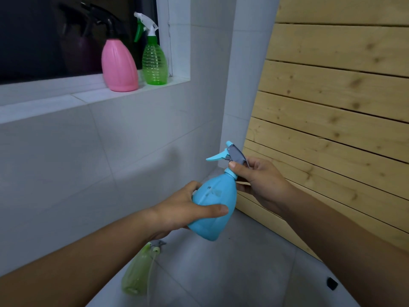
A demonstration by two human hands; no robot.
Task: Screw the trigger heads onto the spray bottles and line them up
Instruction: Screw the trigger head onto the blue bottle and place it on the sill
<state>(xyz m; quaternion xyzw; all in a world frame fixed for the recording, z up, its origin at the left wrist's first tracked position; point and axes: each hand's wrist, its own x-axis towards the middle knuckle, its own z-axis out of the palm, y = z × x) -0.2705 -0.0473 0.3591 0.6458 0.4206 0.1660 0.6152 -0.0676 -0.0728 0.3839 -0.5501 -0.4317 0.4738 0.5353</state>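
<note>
I hold a blue spray bottle [213, 209] tilted in front of me. My left hand [186, 209] wraps around its body. My right hand [256, 180] pinches the neck just below the blue and grey trigger head [230, 152], which sits on the bottle. On the window sill [55, 103] a pink bottle [119, 65] with a black trigger head and a clear green bottle [154, 60] with a white and green trigger head stand side by side. A pale green bottle [138, 271] lies on the floor below my left arm, a trigger head with its tube beside its neck.
White tiled wall runs below the sill. A wooden slatted panel [332, 107] fills the right side. The floor is grey tile [221, 273]. A dark window [44, 36] sits behind the sill bottles. A small black object [331, 283] lies on the floor at right.
</note>
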